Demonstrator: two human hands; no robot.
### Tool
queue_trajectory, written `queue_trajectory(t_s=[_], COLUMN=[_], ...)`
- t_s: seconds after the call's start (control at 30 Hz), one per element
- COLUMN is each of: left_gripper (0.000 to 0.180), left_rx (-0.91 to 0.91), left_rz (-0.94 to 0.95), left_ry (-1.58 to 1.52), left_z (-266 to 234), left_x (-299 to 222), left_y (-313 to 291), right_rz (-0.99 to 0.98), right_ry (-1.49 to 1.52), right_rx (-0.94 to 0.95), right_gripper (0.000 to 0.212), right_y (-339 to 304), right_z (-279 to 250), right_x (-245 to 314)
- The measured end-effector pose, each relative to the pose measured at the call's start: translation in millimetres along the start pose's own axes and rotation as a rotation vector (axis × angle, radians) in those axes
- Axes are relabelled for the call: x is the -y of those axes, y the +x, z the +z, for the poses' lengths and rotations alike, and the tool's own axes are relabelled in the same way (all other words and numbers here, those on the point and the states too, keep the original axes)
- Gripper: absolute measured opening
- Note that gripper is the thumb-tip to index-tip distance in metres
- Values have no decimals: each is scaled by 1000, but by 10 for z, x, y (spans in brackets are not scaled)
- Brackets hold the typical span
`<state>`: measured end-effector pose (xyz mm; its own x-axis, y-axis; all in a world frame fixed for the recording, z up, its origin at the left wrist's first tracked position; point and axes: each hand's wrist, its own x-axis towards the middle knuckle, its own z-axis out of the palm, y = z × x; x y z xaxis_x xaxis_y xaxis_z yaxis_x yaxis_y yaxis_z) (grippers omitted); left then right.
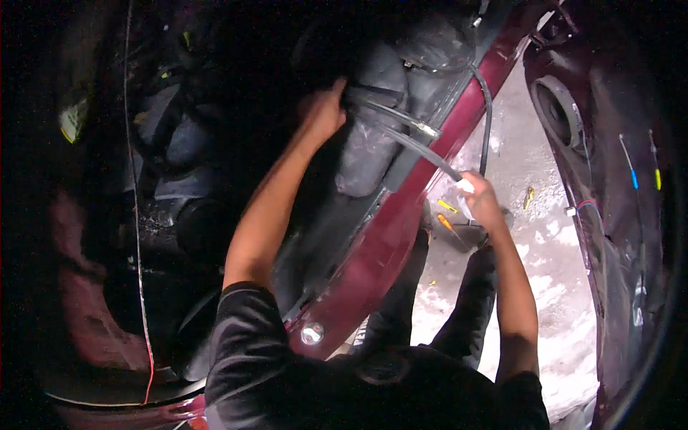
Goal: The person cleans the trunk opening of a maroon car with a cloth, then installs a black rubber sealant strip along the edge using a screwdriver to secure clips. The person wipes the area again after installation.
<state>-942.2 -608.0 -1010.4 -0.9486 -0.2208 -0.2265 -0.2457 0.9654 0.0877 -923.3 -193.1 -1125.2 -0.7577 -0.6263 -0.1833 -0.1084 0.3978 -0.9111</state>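
My left hand (326, 115) is closed at the far end of some dark strips inside the car, its fingertips partly lost in shadow. From there a long black rubber-like strip (416, 146) runs over the sill to my right hand (481, 202), which grips its near end. A small white piece (466, 186), perhaps cloth or paper, shows at the right fingers. Beside the held strip lies a second dark strip (398, 115) with a pale tip. Another black strip (489, 107) loops down outside the sill, toward my right hand.
A maroon door sill (380, 251) crosses diagonally before me. The open door (609, 208) stands right, with a round speaker (559, 111) and blue- and yellow-handled tools (633, 178). An orange-handled screwdriver (446, 223) and yellow pieces lie by my feet. Deep shadow covers the left.
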Motion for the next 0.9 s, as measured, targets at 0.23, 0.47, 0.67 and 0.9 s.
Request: queue_trajectory(t_s=[0.23, 0.47, 0.67, 0.9], left_gripper=[21, 37, 52, 39], left_rx=[0, 170, 149, 130], left_rz=[83, -86, -15, 138], left_ry=[308, 348, 196, 26], left_z=[-459, -608, 121, -115], left_x=[-66, 58, -42, -866], left_y=[178, -457, -512, -682], right_rz=[146, -107, -842, -207], right_ry=[147, 742, -514, 10], right_rx=[-338, -560, -330, -375], right_gripper=[13, 28, 21, 50], right_y=[336, 2087, 2977, 1553], right_z=[-179, -1072, -273, -215], right_x=[-762, 1412, 2960, 1288])
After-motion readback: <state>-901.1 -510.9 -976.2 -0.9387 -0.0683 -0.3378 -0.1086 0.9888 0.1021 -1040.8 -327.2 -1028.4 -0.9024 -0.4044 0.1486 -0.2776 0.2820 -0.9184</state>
